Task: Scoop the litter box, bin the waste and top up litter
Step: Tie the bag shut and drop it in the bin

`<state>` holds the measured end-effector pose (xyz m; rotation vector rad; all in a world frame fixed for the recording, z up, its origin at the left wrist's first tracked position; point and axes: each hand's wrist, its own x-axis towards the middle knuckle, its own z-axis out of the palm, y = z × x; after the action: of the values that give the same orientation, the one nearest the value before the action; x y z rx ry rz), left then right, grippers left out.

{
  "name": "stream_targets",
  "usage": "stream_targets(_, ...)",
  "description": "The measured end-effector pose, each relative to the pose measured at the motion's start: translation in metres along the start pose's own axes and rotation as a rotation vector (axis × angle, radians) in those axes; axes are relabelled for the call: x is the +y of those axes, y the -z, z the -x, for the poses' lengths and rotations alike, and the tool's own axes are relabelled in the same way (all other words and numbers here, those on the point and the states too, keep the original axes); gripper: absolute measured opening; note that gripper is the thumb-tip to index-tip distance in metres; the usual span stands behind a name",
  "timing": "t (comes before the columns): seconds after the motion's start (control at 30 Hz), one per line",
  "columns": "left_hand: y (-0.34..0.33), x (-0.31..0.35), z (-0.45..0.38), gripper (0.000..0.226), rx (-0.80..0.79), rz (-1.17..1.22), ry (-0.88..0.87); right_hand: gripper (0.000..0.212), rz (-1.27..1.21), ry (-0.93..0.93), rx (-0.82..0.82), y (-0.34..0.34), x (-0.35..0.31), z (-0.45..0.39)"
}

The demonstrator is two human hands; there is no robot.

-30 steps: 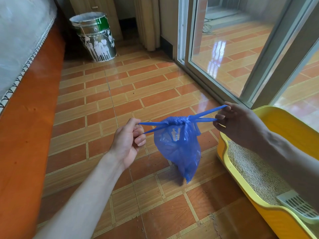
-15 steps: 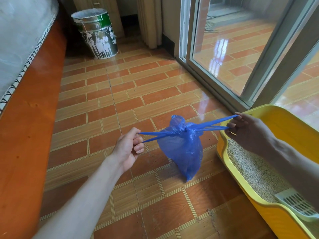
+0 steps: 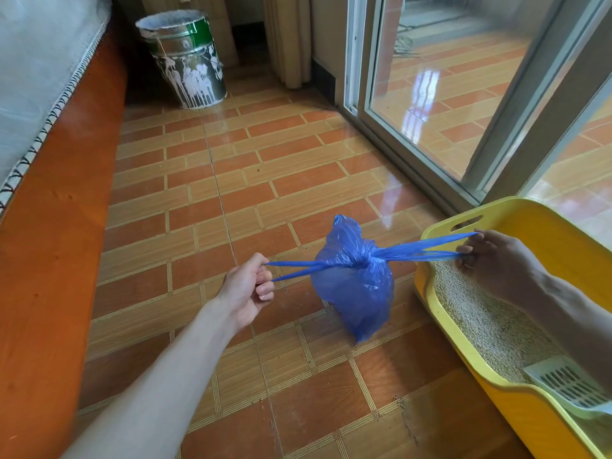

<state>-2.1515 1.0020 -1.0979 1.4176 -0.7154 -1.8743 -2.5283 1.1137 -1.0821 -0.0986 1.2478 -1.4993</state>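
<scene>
Left hand (image 3: 246, 289), right hand (image 3: 493, 260) grip blue bag (image 3: 356, 286) handles.

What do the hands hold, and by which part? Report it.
Both grip the blue plastic bag by its handle loops: the left hand pulls one loop, the right hand the other, the knot between them.

Bright daylight through the glass door (image 3: 430, 104) glares on the floor tiles (image 3: 390, 207).

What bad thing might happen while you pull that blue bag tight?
The blue bag looks thin, and both its handles are stretched taut between the left hand and right hand; a handle might snap. Then the bag could drop on the tiled floor and perhaps spill waste.
</scene>
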Motion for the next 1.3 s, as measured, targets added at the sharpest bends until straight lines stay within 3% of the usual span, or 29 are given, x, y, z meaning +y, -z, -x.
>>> stream_targets(0.37,-0.004,0.000,0.002,0.035,0.052,-0.039,0.003,0.033,-0.010,-0.010,0.038,0.011,0.000,0.000)
stream_targets(0.57,-0.024,0.016,0.011,0.038,0.013,0.015,-0.038,0.027,0.085,0.003,-0.044,0.013,-0.005,0.012)
stream_targets(0.87,-0.078,0.041,0.045,0.021,-0.199,-0.034,-0.230,0.023,0.378,0.336,-0.289,-0.041,-0.029,0.052)
stream_targets(1.1,-0.107,0.034,0.068,0.022,-0.323,-0.488,-0.503,0.025,0.692,0.606,-0.440,-0.086,-0.018,0.076)
stream_targets(1.3,-0.121,0.030,0.072,0.018,-0.351,-0.589,-0.657,0.020,0.805,0.748,-0.561,-0.103,0.001,0.070)
